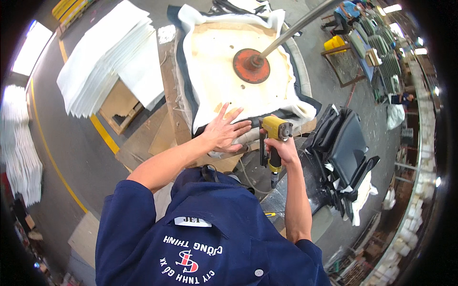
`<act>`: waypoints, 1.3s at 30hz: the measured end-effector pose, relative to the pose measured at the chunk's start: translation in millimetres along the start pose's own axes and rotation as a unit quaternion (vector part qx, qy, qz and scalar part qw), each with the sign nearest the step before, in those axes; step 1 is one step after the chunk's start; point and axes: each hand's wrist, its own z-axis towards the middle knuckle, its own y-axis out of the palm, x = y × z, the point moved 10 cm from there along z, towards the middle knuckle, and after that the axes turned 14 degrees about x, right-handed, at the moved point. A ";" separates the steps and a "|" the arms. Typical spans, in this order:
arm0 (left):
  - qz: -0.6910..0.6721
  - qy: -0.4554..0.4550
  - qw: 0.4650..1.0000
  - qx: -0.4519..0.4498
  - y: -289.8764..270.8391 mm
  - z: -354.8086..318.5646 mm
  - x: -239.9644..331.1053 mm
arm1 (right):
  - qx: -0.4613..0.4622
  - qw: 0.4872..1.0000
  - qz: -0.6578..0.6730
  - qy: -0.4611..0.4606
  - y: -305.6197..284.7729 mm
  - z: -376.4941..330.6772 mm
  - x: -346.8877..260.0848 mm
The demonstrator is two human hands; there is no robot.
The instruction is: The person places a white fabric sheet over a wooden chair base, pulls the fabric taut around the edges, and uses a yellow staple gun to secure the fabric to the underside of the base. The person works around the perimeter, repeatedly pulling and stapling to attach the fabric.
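In front of me a wooden seat panel (210, 57) lies with its underside up, white padding (191, 19) and dark upholstery cover (183, 86) showing round its edges. A red round press disc (243, 74) on a metal rod (300, 26) bears on the panel's middle. My left hand (224, 131) lies with fingers spread over the near edge, on the cover and wood. Closed round the grip of a yellow and black pneumatic staple gun (276, 127) is my right hand (285, 150). The gun's nose is at the panel's near edge; whether it touches is hidden.
Stacked white padding sheets (109, 52) stand on the left. Several black upholstered seats (341, 148) are piled to the right. An air hose (245, 176) hangs beneath the gun, near a yellow cutter (270, 214). Another person (346, 16) works at the far right.
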 end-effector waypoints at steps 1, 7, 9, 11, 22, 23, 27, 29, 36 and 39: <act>0.002 0.000 1.000 0.002 -0.5 -0.2 -0.1 | 0.005 1.000 -0.004 0.007 3.8 1.7 -4.9; -0.002 -0.015 1.000 0.016 4.3 -1.1 1.4 | -0.003 0.994 -0.081 0.070 18.0 15.4 -3.7; -0.015 -0.024 0.999 0.021 4.6 -1.3 0.6 | -0.006 0.992 -0.093 0.079 19.7 18.9 -3.5; -0.025 -0.033 0.999 0.014 2.5 0.1 0.6 | -0.013 0.990 -0.111 0.083 22.0 20.3 -4.2; -0.032 -0.049 0.998 -0.003 2.8 3.6 0.3 | -0.047 0.978 -0.176 0.105 35.0 30.1 -12.1; -0.032 -0.050 0.998 0.001 3.0 3.8 0.0 | -0.047 0.978 -0.175 0.106 35.6 30.6 -12.7; -0.035 -0.053 0.998 0.014 2.5 4.1 0.6 | -0.051 0.976 -0.179 0.110 38.3 32.0 -13.2; -0.052 -0.058 0.996 0.031 2.0 3.9 0.6 | -0.056 0.973 -0.200 0.103 41.3 33.5 -14.7; -0.065 -0.078 0.995 -0.002 1.9 10.6 5.6 | -0.040 0.966 -0.249 0.061 45.3 35.3 -27.1; -0.067 -0.078 0.994 0.039 2.9 16.2 11.0 | -0.047 0.967 -0.237 0.079 34.2 41.8 -20.3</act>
